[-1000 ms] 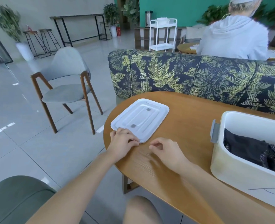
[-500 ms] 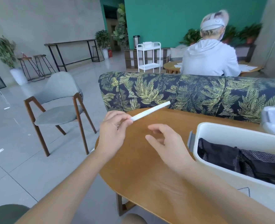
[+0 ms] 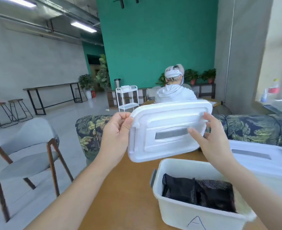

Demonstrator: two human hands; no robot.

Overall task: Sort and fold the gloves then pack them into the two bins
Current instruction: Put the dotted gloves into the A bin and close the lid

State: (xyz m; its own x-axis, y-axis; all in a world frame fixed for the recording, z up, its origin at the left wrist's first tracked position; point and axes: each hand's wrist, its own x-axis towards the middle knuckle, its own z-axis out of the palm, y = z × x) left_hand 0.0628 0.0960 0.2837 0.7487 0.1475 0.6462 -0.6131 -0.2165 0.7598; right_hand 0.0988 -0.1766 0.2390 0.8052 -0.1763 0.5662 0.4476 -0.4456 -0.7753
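Both hands hold a white lid up over the open bin of folded gloves.

Nearest, the open bin (image 3: 183, 211), marked "A" on its front wall, sits on the wooden surface (image 3: 120, 196) with dark folded gloves (image 3: 198, 191) packed inside. Just right of it and slightly behind sits a second bin (image 3: 268, 165), its lid on. Above the surface, the lid (image 3: 166, 130) is tilted up on edge, facing the camera. The left hand (image 3: 117, 131) pinches its left edge between thumb and fingers; the right hand (image 3: 210, 138) grips the right edge, thumb on the front face and fingers curled over the rim. Beyond the surface runs a leaf-print sofa (image 3: 90, 130), with a grey chair (image 3: 27, 155) to the left. Farther back a person (image 3: 175, 90) in a white hoodie sits facing a green wall (image 3: 153, 39).
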